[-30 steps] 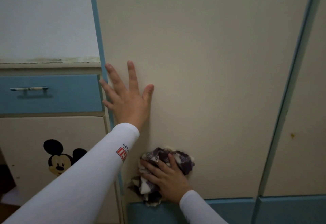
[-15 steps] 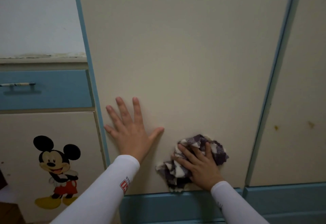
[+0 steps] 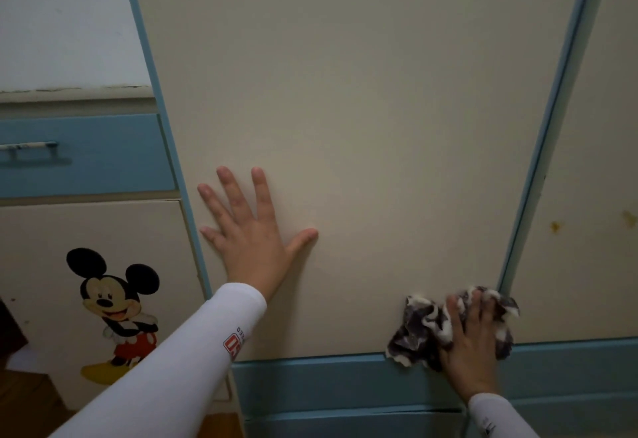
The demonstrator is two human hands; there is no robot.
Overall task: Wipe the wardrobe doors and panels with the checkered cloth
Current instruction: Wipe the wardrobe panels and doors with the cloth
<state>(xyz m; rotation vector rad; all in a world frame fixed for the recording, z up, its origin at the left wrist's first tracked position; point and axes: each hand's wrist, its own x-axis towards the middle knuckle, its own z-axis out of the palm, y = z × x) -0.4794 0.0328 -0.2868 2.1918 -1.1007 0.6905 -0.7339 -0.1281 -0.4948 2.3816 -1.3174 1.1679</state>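
Left hand point(image 3: 253, 240) flat, fingers spread, on cream wardrobe door point(image 3: 345, 92); right hand point(image 3: 471, 344) presses checkered cloth point(image 3: 414, 327) with straight fingers at its bottom corner; red sleeve logo point(image 3: 233, 346) unreadable.

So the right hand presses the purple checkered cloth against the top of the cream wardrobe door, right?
Not the top: the head view shows the right hand pressing the purple checkered cloth against the bottom right corner of the cream wardrobe door.

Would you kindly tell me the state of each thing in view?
Wardrobe door: closed.
Checkered cloth: crumpled, pressed against that door's lower right corner.
Left hand: flat, fingers spread on the door.
Right hand: pressing the cloth.
Blue drawer: closed.
Neighbouring door: closed, yellow-spotted.
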